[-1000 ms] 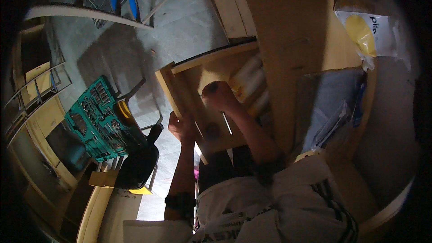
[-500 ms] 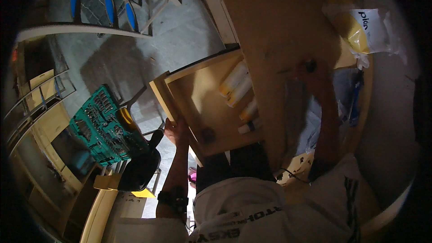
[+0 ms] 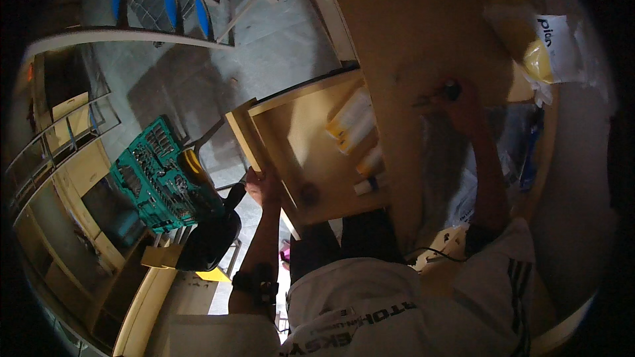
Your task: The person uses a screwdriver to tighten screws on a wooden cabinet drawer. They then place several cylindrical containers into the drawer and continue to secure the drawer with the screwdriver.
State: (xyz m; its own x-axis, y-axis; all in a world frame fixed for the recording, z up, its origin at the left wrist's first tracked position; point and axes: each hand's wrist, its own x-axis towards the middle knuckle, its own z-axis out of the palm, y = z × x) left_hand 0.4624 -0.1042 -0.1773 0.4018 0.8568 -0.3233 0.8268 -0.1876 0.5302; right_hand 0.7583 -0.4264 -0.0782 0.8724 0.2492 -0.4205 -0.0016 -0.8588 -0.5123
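Note:
My left hand [image 3: 263,188] is closed on the front panel of a pulled-out wooden drawer [image 3: 248,139], at its near left. White-and-yellow tubes [image 3: 350,122] lie along the drawer's right side, and a small white-capped piece [image 3: 365,186] is near them. Over the brown wooden top to the right, my right hand [image 3: 466,109] is closed around a dark-handled tool [image 3: 452,89]. A thin tip seems to stick out leftward from it, but the dim light hides its exact kind.
A green socket-set case [image 3: 165,178] lies open at the left beside a black bag-like object [image 3: 208,241]. A ladder with blue treads [image 3: 170,6] is at the upper left. Plastic packaging [image 3: 559,46] and clear film [image 3: 456,165] lie at the right.
The whole view has shifted slightly right. My right hand has turned a little, so the dark-handled tool shows more clearly. My left hand keeps its hold on the drawer front.

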